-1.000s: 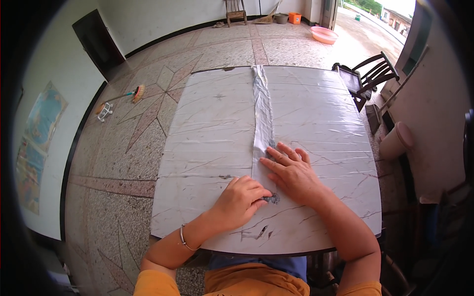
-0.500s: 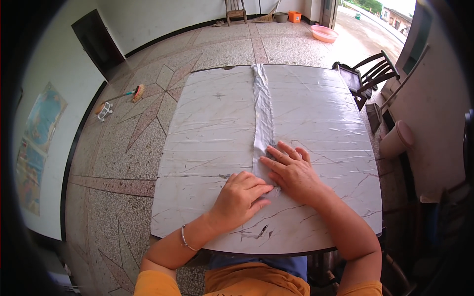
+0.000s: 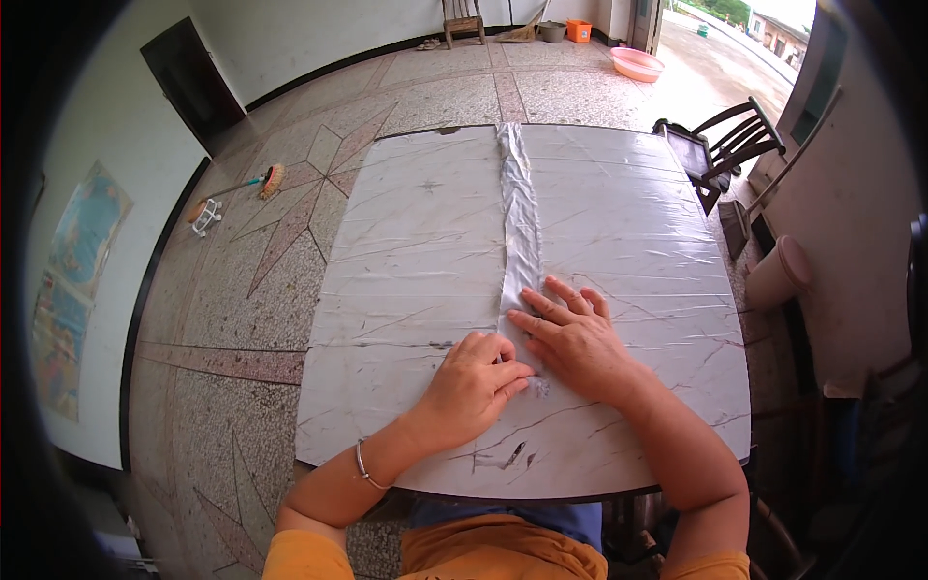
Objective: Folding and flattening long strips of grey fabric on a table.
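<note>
Silvery strip: a long, wrinkled band (image 3: pixel 522 232) is running down the middle of the table from the far edge, its near part passing between the two hands.
Left hand: the fingers (image 3: pixel 466 387) are curling inward, thumb and forefinger closing on the strip's crumpled near end; from here I am seeing it as a pinch.
Right hand: it is lying open (image 3: pixel 578 340), palm down and fingers spreading, the fingertips touching the strip's right side just beyond the left hand.
Tabletop: a pale, veined sheet (image 3: pixel 406 222) is covering it, creasing crosswise and showing dark scuffs near the person.
Person: they are wearing an orange top (image 3: pixel 503 551) and a bangle (image 3: pixel 363 464) on the left wrist.
Around the room: a dark chair (image 3: pixel 739 150) is standing by the far right corner, and a pink basin (image 3: pixel 636 66) is sitting near the doorway.
</note>
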Motion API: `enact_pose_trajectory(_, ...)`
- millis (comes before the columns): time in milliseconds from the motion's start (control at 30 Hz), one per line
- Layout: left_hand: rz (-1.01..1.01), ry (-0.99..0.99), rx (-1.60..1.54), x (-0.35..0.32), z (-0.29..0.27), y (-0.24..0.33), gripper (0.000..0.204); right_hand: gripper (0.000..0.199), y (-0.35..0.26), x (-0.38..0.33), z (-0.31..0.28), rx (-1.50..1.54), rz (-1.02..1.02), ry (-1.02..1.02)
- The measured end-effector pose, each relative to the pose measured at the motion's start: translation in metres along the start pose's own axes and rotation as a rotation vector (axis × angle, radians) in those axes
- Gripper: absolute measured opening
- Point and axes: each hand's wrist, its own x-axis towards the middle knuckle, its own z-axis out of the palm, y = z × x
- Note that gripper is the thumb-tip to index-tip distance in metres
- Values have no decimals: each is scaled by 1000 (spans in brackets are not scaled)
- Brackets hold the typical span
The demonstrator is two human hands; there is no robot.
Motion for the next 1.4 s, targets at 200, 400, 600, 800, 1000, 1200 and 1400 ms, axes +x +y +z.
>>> enact_pose_trajectory(200, 46, 90, 29, -6, 6, -8, 16, 42, -1, 1, 0, 19, -1, 45)
enact_pose_trajectory(400, 112, 21, 80, -4, -1, 1, 21, 42, 2, 2, -2, -17, -5, 7)
enact_pose_trajectory(600, 83, -7, -1, -4, -2, 3, 16, 39, 2, 2, -3, 6, -11, -2)
enact_pose_trajectory(800, 23, -2, -23, -3, 0, -3, 13, 38, 3, 2, -2, 18, -15, 7)
enact_pose_trajectory(1000, 49, 101, 29, 1, 2, -11, 15, 38, 0, 2, -3, 16, -14, 0)
enact_pose_trajectory(1200, 140, 89, 121, 0, -4, -2, 21, 38, 1, 1, -2, 8, -8, 0)
enact_pose_trajectory(1400, 75, -24, 88, -5, -4, -2, 23, 39, 2, 2, -1, 9, -7, 1)
